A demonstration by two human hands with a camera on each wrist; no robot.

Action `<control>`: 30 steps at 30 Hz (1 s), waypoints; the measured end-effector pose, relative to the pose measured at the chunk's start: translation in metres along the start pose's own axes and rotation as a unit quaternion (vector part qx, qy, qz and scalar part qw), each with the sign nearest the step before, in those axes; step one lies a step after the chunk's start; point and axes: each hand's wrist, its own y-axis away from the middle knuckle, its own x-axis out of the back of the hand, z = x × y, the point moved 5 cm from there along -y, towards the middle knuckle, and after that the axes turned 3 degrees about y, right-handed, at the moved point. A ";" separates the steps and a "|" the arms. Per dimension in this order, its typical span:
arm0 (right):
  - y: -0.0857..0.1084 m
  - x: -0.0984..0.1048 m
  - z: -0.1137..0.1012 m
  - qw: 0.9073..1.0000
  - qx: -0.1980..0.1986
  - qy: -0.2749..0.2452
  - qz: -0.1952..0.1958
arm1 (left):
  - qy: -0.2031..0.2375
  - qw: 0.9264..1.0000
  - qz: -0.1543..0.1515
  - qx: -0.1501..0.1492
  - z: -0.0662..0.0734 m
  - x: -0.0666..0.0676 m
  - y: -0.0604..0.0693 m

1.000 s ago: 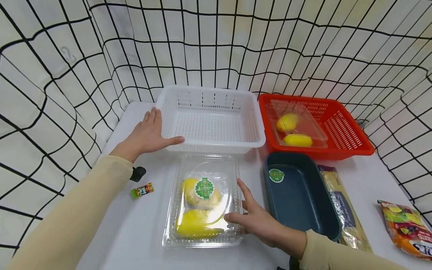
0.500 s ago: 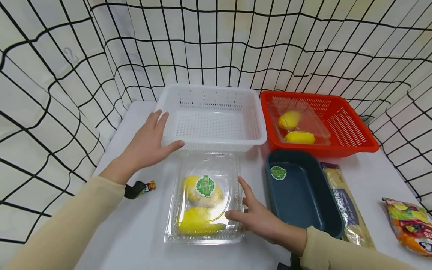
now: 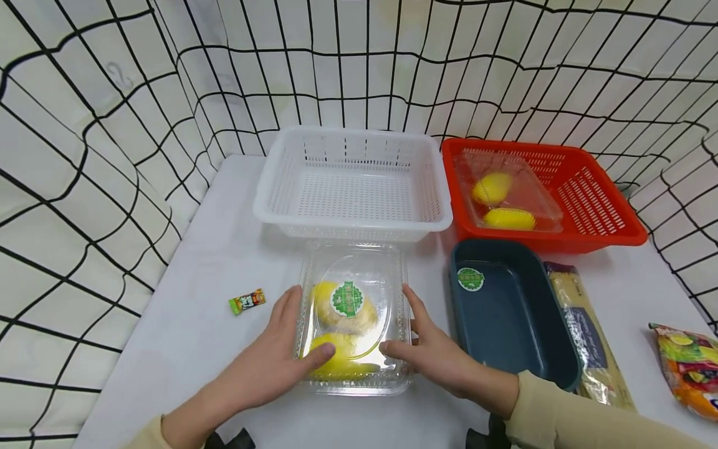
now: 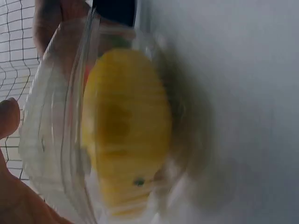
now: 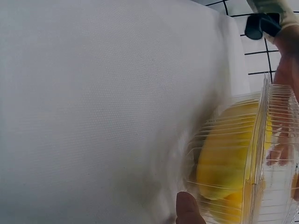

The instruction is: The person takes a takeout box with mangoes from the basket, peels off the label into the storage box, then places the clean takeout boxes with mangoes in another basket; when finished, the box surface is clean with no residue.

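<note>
A clear plastic clamshell box (image 3: 367, 257) with a round green label and two yellow fruits (image 3: 349, 373) inside lies on the white table. My right hand (image 3: 440, 358) grips its right side, thumb over the lid's edge. Along the left side lie the straight fingers of my left hand (image 3: 269, 365), with the thumb reaching over the lid. In the left wrist view the box (image 4: 53, 140) is blurred, and the left thumb (image 4: 8, 116) stands apart from it. One right fingertip (image 5: 188, 205) shows low beside the box (image 5: 275, 196) in the right wrist view.
Behind the box stands a white basket (image 3: 353, 227). A red basket (image 3: 603, 234) holds another clear box with yellow fruits. To the right are a dark blue tray (image 3: 510, 312), a noodle pack (image 3: 586, 337) and a candy bag (image 3: 690, 368). A small sweet (image 3: 247, 302) lies left.
My left hand has left the white basket's front left corner and come down to the clear box's left side. The right hand stays at the box's right side.
</note>
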 end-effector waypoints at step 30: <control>-0.003 0.009 -0.007 0.998 -0.019 0.047 -0.026 | 0.122 0.988 0.069 0.065 -0.002 -0.035 0.009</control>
